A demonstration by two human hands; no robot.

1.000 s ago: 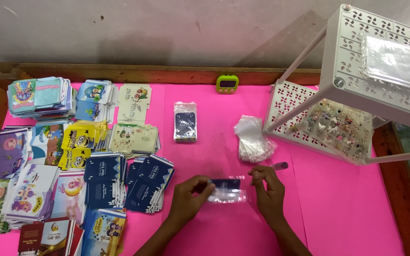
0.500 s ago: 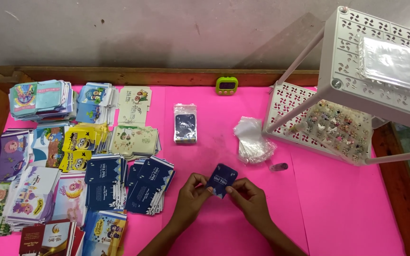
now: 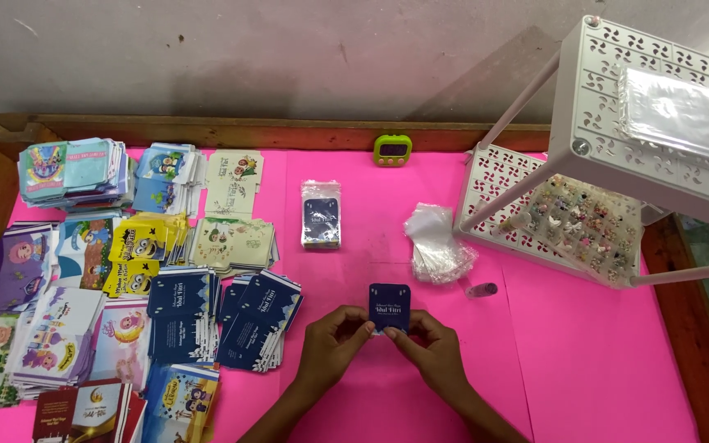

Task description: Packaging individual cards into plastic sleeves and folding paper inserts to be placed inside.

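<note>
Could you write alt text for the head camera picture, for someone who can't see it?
Two hands, left hand and right hand, hold up a small dark blue card over a pink table. Stacks of colourful cards lie left; a white rack stands right.

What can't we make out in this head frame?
- Head view: lower edge of the dark blue card, covered by fingertips of the left hand and right hand.
- Beads on the white rack lower shelf: too small, crossed by its legs.
- Small grey item on the pink table: too small to identify.
- Bottom-left card stacks: cut off by the frame edge.
</note>
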